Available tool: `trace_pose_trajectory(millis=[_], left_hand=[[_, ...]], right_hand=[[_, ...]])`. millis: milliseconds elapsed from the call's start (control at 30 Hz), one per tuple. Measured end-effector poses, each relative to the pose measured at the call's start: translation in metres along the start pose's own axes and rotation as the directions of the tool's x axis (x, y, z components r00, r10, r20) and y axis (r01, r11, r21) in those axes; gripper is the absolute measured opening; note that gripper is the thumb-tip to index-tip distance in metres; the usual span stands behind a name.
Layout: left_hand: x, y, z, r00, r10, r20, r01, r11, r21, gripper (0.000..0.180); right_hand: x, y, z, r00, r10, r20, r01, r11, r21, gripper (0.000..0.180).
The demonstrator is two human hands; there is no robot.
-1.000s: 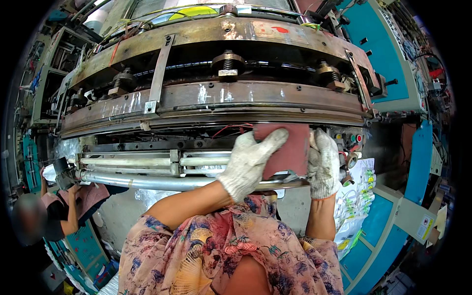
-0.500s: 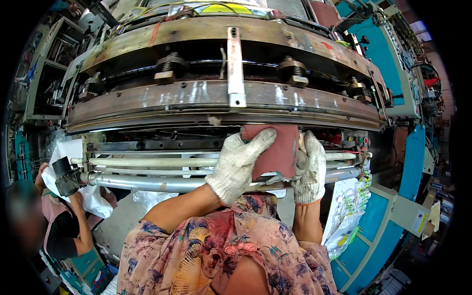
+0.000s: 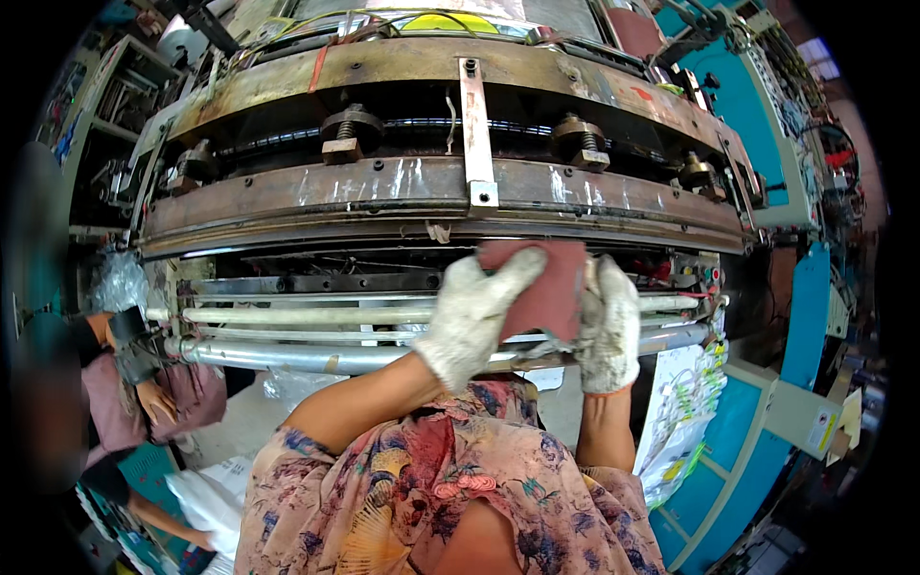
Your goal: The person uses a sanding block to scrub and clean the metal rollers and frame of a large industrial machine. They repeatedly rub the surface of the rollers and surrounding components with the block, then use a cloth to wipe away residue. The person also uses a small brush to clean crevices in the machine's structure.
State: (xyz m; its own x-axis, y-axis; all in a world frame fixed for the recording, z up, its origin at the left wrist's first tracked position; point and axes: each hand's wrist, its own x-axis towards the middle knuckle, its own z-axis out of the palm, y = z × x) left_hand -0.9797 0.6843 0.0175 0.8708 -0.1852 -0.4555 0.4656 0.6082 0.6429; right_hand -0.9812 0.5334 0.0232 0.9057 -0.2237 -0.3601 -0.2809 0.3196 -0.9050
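The left grip, in a white glove, holds a red-brown sheet. Its thumb lies on the front of the sheet, and its other fingers are mostly hidden. The right grip, in a white glove too, is at the sheet's right edge with its fingers bent, but it is hard to tell if it pinches the sheet. So the sheet is between the two grips (its bottom edge looks a bit wavy). Just past the grips is a long brown metal beam. The top of the sheet comes close to it, and one cannot tell if they touch. To the left of the left grip, a pale bar and a gray pipe run side to side. Far to its left is another person's hand. Well to the right of the right grip is a blue cabinet.
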Motion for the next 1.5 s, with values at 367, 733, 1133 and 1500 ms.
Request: trace_pose_trajectory(millis=[367, 733, 1133, 1500], left_hand=[[-0.01, 0.004, 0.007, 0.995, 0.055, -0.085, -0.05, 0.997, 0.061, 0.037], [-0.035, 0.043, -0.057, 0.987, 0.076, -0.142, -0.092, 0.99, -0.111, 0.031], [-0.077, 0.12, -0.171, 0.981, 0.127, -0.148, -0.138, 0.989, -0.06, 0.029], [-0.086, 0.149, -0.195, 0.992, 0.115, -0.044, -0.112, 0.991, 0.067, 0.035]], right_hand=[[0.026, -0.001, -0.026, 0.586, -0.507, 0.632, 0.804, 0.266, -0.532, 0.017], [-0.012, 0.023, 0.046, 0.813, -0.329, 0.48, 0.581, 0.508, -0.636, 0.029], [-0.069, 0.063, 0.189, 0.959, 0.204, 0.199, -0.187, 0.977, -0.098, 0.025], [-0.076, 0.075, 0.211, 0.95, 0.18, 0.256, -0.166, 0.983, -0.077, 0.031]])
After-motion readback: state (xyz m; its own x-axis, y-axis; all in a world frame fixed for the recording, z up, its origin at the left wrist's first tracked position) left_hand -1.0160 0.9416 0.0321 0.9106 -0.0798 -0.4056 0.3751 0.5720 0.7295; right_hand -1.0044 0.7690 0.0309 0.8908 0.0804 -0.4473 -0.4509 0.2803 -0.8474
